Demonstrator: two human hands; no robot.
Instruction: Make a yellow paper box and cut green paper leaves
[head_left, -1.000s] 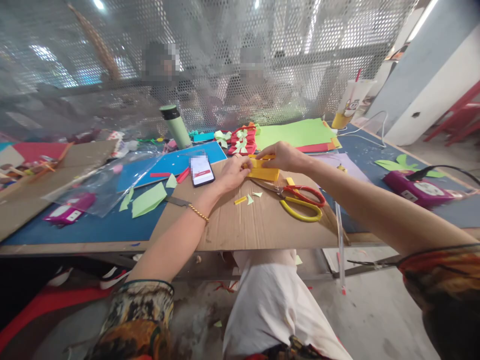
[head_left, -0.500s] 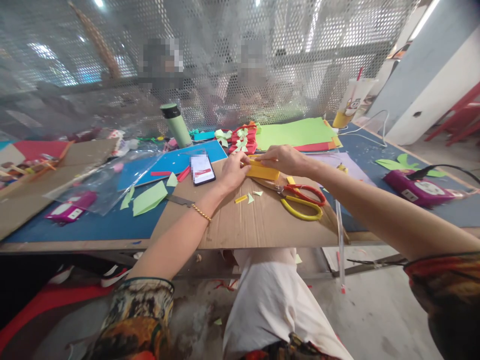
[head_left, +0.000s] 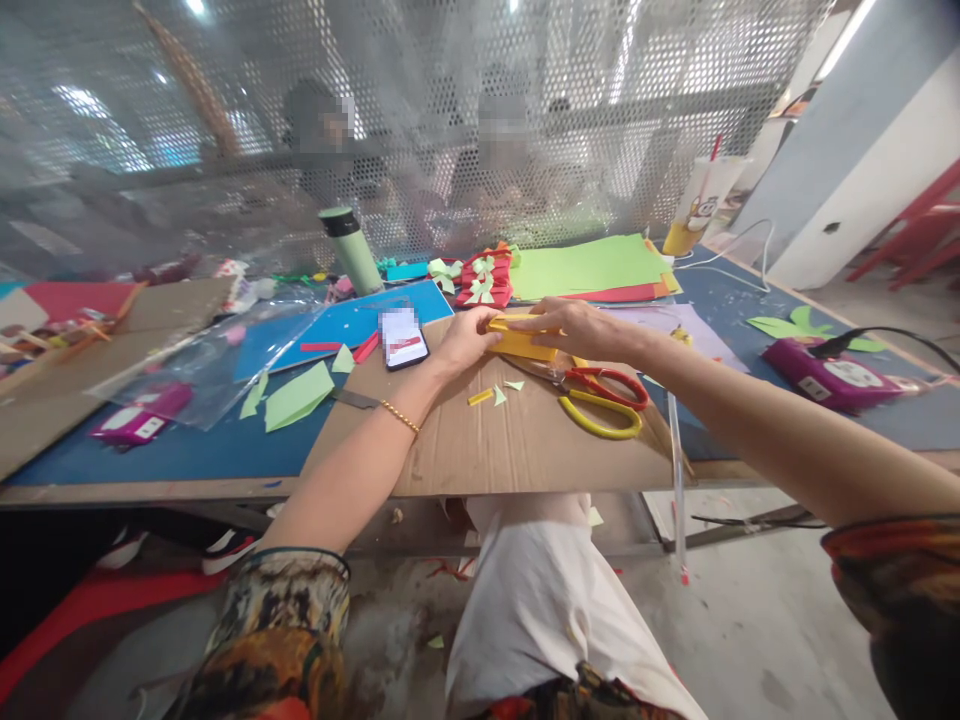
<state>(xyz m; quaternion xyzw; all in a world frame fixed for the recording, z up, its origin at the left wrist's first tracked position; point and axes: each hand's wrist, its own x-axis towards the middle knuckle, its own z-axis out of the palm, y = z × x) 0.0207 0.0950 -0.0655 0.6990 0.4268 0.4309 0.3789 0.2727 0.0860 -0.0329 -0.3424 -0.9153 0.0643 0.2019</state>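
Note:
A folded yellow paper piece [head_left: 525,344] lies over the brown cardboard [head_left: 480,450]. My left hand [head_left: 469,338] pinches its left end between thumb and fingers. Along its upper edge rests my right hand [head_left: 574,325], fingers bent and pressed on the paper. Just right of the paper are scissors with one red and one yellow handle [head_left: 600,412], their blades partly hidden. A small yellow strip [head_left: 480,397] and light green scraps [head_left: 500,396] lie nearer to me. Under my left wrist sits a dark flat blade [head_left: 354,398].
A phone [head_left: 403,337] lies left of my left hand. Behind stand a green bottle [head_left: 352,250], red pleated pieces with green bows [head_left: 486,280] and green sheets [head_left: 589,268]. Purple boxes [head_left: 829,375] and a drink cup [head_left: 701,210] are farther out. A clear strip [head_left: 677,480] overhangs the edge.
My right hand has shifted slightly down and right along the yellow paper, its fingers more spread across the top. My left hand keeps its pinch at the left end.

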